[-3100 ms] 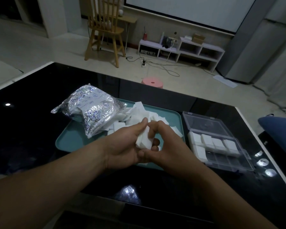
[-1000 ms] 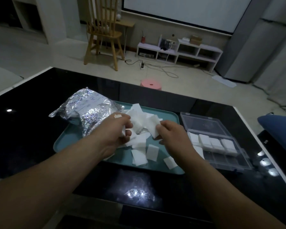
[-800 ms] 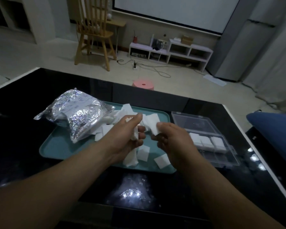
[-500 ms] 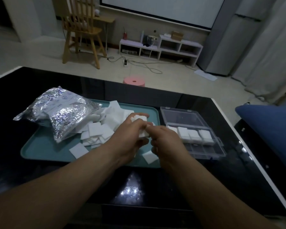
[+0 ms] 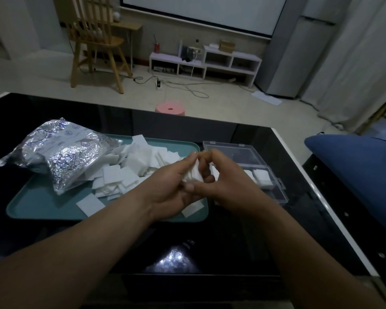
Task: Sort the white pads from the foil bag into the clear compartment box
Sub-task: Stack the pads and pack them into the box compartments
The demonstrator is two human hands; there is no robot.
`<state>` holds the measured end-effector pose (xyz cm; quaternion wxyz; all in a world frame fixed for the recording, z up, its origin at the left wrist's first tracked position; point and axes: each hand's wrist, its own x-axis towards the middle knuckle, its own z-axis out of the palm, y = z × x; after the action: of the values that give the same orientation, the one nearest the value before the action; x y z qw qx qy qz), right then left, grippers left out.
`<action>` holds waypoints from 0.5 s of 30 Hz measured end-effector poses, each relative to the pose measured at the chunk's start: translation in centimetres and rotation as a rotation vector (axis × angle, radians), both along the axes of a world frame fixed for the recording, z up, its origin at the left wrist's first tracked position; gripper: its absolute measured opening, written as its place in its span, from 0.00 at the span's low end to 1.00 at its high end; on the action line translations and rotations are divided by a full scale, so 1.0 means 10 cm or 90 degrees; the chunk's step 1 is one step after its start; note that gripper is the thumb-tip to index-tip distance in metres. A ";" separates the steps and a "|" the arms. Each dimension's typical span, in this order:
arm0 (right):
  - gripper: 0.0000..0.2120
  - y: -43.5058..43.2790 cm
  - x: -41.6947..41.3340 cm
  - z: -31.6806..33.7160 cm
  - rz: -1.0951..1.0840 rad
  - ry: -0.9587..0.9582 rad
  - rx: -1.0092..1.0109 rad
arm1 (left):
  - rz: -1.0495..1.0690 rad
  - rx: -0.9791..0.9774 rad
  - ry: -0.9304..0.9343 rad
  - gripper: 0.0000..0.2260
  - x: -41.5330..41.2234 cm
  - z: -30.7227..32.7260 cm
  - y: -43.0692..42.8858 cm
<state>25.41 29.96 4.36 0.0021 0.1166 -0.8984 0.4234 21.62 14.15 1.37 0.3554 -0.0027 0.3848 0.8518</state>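
Note:
A crinkled foil bag (image 5: 60,156) lies on the left of a teal tray (image 5: 38,204), with several white pads (image 5: 129,166) spilled from its mouth across the tray. My left hand (image 5: 172,186) and my right hand (image 5: 227,181) meet over the tray's right end and together hold a small stack of white pads (image 5: 193,175) between fingers and thumbs. The clear compartment box (image 5: 250,161) lies open just right of the tray, with white pads (image 5: 262,177) in its near row, partly hidden by my right hand.
The tray and box rest on a glossy black table (image 5: 210,248) whose white edge runs along the right. A blue cushion (image 5: 354,161) lies right of the table. Beyond the far edge stand a pink stool (image 5: 170,108) and a wooden chair (image 5: 94,41).
Both hands gathered loose pads from the pile and came together; they now hold a stack nearer the box. The view has swung to the right.

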 end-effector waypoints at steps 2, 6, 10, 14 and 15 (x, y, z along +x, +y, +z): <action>0.20 0.03 0.02 0.00 0.001 -0.015 0.008 | -0.001 -0.018 0.007 0.18 0.01 0.01 0.04; 0.18 0.10 0.05 -0.02 -0.014 -0.008 0.018 | -0.004 -0.035 -0.009 0.25 0.03 0.02 0.16; 0.18 0.14 0.04 -0.08 -0.126 0.014 0.018 | -0.011 -0.034 -0.013 0.26 0.02 0.05 0.25; 0.13 0.15 0.00 -0.13 -0.191 0.027 0.061 | 0.025 -0.036 0.017 0.17 0.00 0.00 0.37; 0.10 0.17 0.00 -0.14 -0.207 0.032 0.080 | 0.044 -0.038 0.019 0.17 0.01 -0.01 0.42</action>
<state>25.38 31.67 2.95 0.0860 -0.0201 -0.9298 0.3573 21.68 18.31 1.31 0.3198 -0.0142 0.4151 0.8516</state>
